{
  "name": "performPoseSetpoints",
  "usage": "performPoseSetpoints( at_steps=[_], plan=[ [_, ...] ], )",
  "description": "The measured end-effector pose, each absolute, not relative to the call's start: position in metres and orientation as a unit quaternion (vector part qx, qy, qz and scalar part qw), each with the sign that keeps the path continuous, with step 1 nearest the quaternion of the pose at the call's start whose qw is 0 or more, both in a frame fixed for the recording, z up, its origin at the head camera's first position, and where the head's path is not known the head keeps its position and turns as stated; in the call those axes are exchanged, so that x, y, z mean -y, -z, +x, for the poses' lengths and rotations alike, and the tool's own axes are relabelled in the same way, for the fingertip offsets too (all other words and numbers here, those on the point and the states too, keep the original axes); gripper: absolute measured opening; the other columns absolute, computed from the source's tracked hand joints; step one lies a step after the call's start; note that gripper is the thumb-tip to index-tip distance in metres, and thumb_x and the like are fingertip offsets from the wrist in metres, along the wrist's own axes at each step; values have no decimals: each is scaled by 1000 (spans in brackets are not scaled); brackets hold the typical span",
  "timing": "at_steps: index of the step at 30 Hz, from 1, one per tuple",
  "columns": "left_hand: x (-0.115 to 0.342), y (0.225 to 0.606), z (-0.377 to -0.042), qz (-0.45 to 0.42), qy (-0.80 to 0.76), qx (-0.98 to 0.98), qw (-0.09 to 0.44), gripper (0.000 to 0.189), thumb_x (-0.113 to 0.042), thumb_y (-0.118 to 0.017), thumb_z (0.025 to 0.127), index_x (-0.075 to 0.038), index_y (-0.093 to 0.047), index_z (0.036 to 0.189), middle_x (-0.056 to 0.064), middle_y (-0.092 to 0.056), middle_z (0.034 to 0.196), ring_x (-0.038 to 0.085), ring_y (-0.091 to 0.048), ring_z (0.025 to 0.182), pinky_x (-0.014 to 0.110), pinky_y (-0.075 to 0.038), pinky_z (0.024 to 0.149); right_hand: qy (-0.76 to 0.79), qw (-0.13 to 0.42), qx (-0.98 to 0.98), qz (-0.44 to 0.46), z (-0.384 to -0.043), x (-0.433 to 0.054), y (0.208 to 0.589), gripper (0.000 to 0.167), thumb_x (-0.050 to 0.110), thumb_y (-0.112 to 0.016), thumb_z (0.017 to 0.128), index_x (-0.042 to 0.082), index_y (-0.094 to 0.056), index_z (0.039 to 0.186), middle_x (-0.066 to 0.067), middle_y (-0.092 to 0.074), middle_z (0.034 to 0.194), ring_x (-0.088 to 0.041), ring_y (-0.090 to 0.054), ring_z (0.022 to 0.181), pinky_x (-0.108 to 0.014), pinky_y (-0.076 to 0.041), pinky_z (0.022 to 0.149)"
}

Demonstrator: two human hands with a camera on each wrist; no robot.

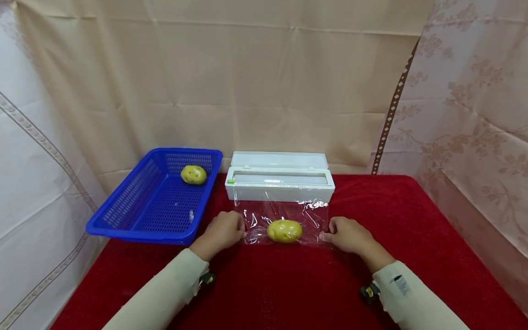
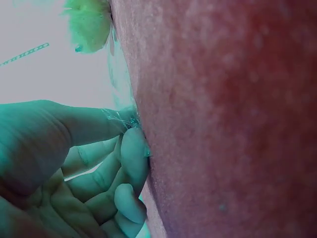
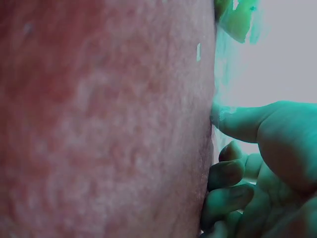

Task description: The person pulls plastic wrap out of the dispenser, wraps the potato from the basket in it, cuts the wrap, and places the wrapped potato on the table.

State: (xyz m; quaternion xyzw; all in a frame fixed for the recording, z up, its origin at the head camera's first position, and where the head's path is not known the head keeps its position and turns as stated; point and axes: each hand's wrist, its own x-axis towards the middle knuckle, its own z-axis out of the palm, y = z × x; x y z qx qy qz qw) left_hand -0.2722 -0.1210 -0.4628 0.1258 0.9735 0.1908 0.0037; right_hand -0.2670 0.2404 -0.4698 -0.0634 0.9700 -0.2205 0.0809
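A yellow potato (image 1: 284, 231) lies in the middle of the table, at a sheet of clear cling film (image 1: 315, 213). Whether the film runs over or under it is hard to tell. The film stretches forward from a white cling film dispenser (image 1: 280, 193) with its lid raised. My left hand (image 1: 222, 230) pinches the film's near left corner between thumb and finger, low at the cloth. At the near right corner, my right hand (image 1: 348, 234) pinches the film with thumb and fingers. Both wrist views show a thumb at the film's edge, with part of the potato beyond.
A blue plastic basket (image 1: 92, 228) stands at the left, with a second potato (image 1: 193, 174) inside near its back right corner. A small green piece (image 1: 231, 181) sits at the dispenser's left end. Red cloth (image 1: 412, 220) covers the table, and beige curtain (image 1: 264, 82) hangs behind.
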Motion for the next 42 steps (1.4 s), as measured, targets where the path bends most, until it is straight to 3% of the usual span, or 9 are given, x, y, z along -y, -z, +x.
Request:
performPoseSetpoints(
  at_steps=[8, 15, 23, 27, 30, 36, 42],
  plan=[
    [127, 459, -267, 162, -190, -968, -18, 24, -10, -73, 86, -21, -69, 65, -6, -67, 68, 12, -58, 62, 34, -50, 60, 267, 71, -959, -70, -267, -242, 467, 36, 39, -79, 90, 14, -58, 76, 0, -53, 64, -16, -49, 60, -31, -39, 55],
    [128, 454, -263, 142, -210, -967, 27, 16, -13, -70, 90, -19, -67, 74, -5, -63, 70, 13, -56, 61, 30, -48, 58, 316, 79, -944, -55, -267, -249, 462, 32, 37, -76, 91, 11, -60, 82, 0, -55, 68, -16, -50, 65, -31, -42, 59],
    [132, 455, -261, 138, -237, -962, 12, 19, -12, -67, 91, -21, -66, 74, -6, -61, 68, 13, -55, 62, 29, -45, 57, 343, 89, -934, -47, -265, -253, 457, 31, 37, -74, 93, 9, -61, 88, -2, -56, 71, -18, -51, 67, -32, -43, 60],
    [132, 452, -262, 128, -244, -961, 2, 13, -14, -63, 94, -16, -74, 87, -4, -67, 78, 13, -58, 68, 31, -49, 62, 340, 85, -936, -43, -267, -255, 459, 35, 41, -73, 94, 9, -60, 91, -2, -55, 73, -18, -51, 69, -33, -43, 61],
    [132, 451, -261, 122, -245, -962, -4, 13, -16, -63, 95, -13, -76, 95, -2, -71, 86, 13, -61, 74, 33, -53, 68, 339, 82, -936, -39, -269, -256, 462, 37, 44, -73, 94, 8, -61, 92, -3, -57, 75, -18, -52, 71, -32, -44, 62],
    [132, 449, -260, 130, -252, -959, -23, 10, -14, -65, 92, -15, -74, 89, -2, -71, 84, 14, -61, 74, 34, -53, 68, 340, 74, -937, -32, -270, -256, 460, 37, 43, -72, 95, 7, -61, 96, -4, -59, 79, -19, -54, 73, -32, -45, 63],
    [132, 447, -260, 131, -241, -961, -38, 6, -17, -69, 91, -15, -74, 92, -2, -73, 89, 13, -63, 76, 36, -55, 72, 331, 67, -941, -26, -269, -255, 455, 41, 46, -73, 94, 7, -61, 100, -5, -59, 81, -19, -54, 74, -32, -45, 64]
  ],
)
